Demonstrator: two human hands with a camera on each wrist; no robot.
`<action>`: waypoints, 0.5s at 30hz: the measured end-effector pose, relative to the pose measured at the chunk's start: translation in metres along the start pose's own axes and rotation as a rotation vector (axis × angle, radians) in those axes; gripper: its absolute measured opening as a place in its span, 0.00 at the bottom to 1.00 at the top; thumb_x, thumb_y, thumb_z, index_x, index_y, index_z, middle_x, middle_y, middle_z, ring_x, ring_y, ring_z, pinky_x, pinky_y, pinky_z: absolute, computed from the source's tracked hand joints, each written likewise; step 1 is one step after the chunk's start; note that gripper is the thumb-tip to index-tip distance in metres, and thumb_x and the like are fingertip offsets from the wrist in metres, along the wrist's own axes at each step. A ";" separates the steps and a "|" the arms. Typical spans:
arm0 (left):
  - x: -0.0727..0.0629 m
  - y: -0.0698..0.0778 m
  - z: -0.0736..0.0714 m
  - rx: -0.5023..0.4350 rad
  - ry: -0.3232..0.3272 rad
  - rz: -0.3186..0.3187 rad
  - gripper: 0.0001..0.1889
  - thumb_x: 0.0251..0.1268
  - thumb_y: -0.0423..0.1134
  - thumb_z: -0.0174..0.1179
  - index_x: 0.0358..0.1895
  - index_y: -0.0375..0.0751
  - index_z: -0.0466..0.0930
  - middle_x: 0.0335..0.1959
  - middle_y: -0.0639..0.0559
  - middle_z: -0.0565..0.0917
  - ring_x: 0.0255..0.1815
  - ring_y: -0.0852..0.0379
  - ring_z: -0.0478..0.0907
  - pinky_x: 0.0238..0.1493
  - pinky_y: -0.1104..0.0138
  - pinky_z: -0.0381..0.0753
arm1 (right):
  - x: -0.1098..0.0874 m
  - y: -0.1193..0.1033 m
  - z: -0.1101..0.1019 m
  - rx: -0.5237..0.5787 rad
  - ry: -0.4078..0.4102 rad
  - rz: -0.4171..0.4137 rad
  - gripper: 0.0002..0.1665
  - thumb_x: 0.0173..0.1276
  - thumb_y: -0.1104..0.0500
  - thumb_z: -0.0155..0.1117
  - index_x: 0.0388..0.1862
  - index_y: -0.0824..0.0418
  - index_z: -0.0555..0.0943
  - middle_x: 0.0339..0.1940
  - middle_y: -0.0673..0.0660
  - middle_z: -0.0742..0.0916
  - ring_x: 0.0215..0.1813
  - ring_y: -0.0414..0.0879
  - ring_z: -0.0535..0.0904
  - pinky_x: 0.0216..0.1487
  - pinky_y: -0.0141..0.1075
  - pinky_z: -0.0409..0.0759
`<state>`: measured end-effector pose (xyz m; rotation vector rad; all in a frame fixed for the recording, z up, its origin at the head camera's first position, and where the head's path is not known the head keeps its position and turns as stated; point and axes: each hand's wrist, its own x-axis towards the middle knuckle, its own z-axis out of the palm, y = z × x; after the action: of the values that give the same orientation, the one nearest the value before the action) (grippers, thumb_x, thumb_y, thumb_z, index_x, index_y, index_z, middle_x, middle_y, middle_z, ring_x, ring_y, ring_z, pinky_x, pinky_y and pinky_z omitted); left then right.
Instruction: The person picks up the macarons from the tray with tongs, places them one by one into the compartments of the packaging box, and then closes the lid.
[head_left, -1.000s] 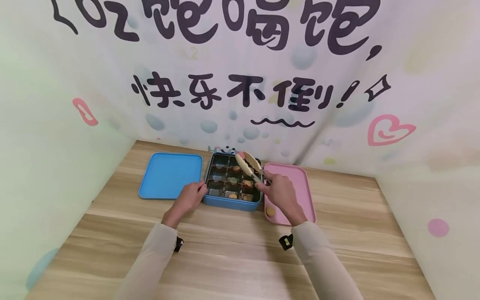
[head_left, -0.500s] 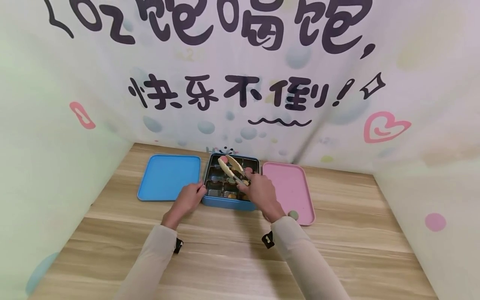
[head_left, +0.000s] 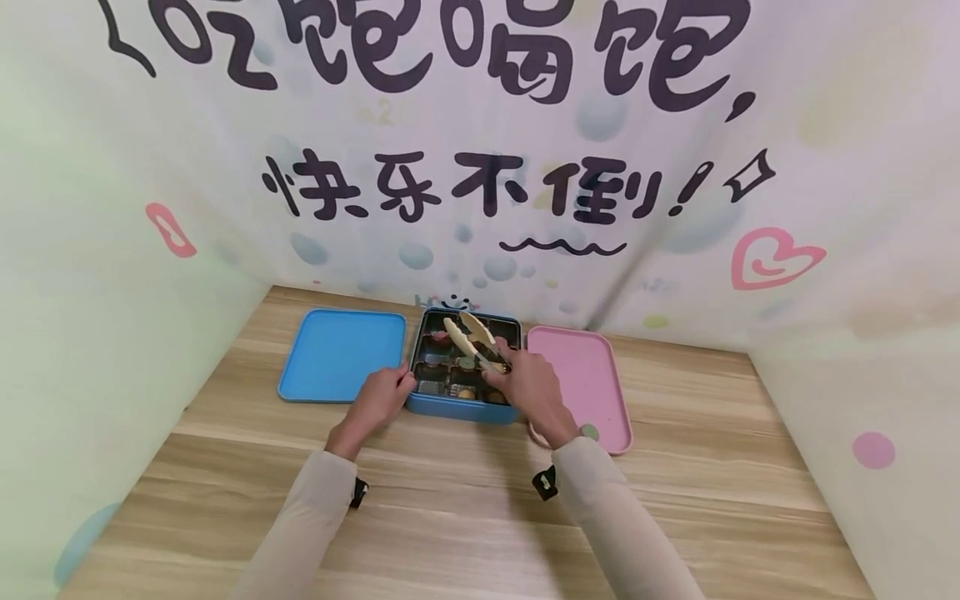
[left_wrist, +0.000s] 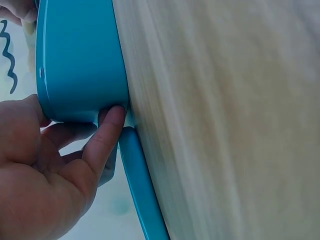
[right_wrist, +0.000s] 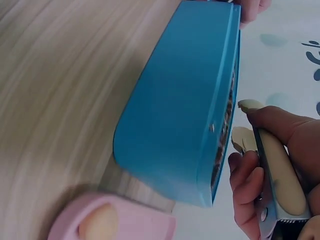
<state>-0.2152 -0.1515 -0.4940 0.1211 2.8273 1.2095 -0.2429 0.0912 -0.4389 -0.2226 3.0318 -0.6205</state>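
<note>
A blue box (head_left: 461, 408), divided inside into several dark compartments, stands near the back wall. My left hand (head_left: 381, 396) grips its left side; in the left wrist view the thumb is up by the rim and fingertips press the side (left_wrist: 82, 60). Above the compartments my right hand (head_left: 534, 387) holds tongs (head_left: 459, 335) with cream tips, which stand apart with nothing visible between them. A pink round piece (head_left: 439, 337) lies in a left-column compartment beside the tips. Several other small round pieces sit in the box, among them a green one (head_left: 467, 363).
To the left lies a flat blue tray (head_left: 343, 354). A pink tray (head_left: 585, 367) sits right of the box, partly under my right forearm, bearing a green round piece (head_left: 590, 432) and a pale yellowish one (right_wrist: 99, 223). A printed cloth wall (head_left: 480, 275) rises directly behind.
My right hand moved left from over the pink tray's edge to above the box. The tongs have let go of the pink piece, now lower in the box. My left hand has stayed put.
</note>
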 end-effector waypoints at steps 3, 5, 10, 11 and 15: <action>0.000 0.000 0.001 -0.001 0.007 0.006 0.25 0.74 0.40 0.42 0.64 0.27 0.74 0.30 0.36 0.79 0.16 0.58 0.48 0.23 0.67 0.55 | -0.005 0.013 -0.009 0.009 0.019 -0.039 0.37 0.64 0.43 0.69 0.71 0.49 0.74 0.16 0.54 0.76 0.18 0.45 0.66 0.18 0.35 0.60; 0.001 0.002 0.000 -0.002 0.010 0.007 0.25 0.75 0.40 0.42 0.64 0.27 0.75 0.25 0.40 0.75 0.16 0.58 0.47 0.23 0.67 0.55 | -0.008 0.026 -0.017 0.019 0.035 -0.083 0.35 0.63 0.44 0.70 0.69 0.49 0.76 0.17 0.52 0.77 0.19 0.45 0.66 0.19 0.35 0.61; 0.000 0.002 0.003 -0.010 -0.005 -0.012 0.27 0.74 0.41 0.42 0.68 0.27 0.70 0.22 0.43 0.73 0.16 0.58 0.49 0.22 0.67 0.55 | -0.022 0.073 -0.037 0.049 0.023 -0.213 0.35 0.62 0.47 0.72 0.68 0.54 0.77 0.13 0.47 0.71 0.17 0.41 0.62 0.21 0.35 0.63; 0.000 0.002 0.003 -0.012 -0.010 -0.017 0.27 0.74 0.42 0.42 0.69 0.27 0.68 0.20 0.45 0.72 0.15 0.58 0.49 0.22 0.67 0.55 | -0.025 0.083 -0.042 0.053 0.012 -0.233 0.35 0.62 0.47 0.72 0.68 0.55 0.77 0.13 0.47 0.69 0.17 0.41 0.61 0.21 0.34 0.63; -0.002 0.001 0.003 -0.016 -0.015 -0.028 0.28 0.74 0.42 0.42 0.70 0.27 0.66 0.13 0.52 0.64 0.15 0.58 0.48 0.22 0.67 0.54 | -0.034 0.123 -0.058 0.052 -0.043 -0.295 0.36 0.61 0.46 0.73 0.67 0.58 0.78 0.14 0.45 0.68 0.18 0.38 0.60 0.22 0.32 0.63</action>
<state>-0.2129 -0.1491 -0.4953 0.0892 2.7959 1.2206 -0.2298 0.2308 -0.4333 -0.6795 2.9599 -0.6987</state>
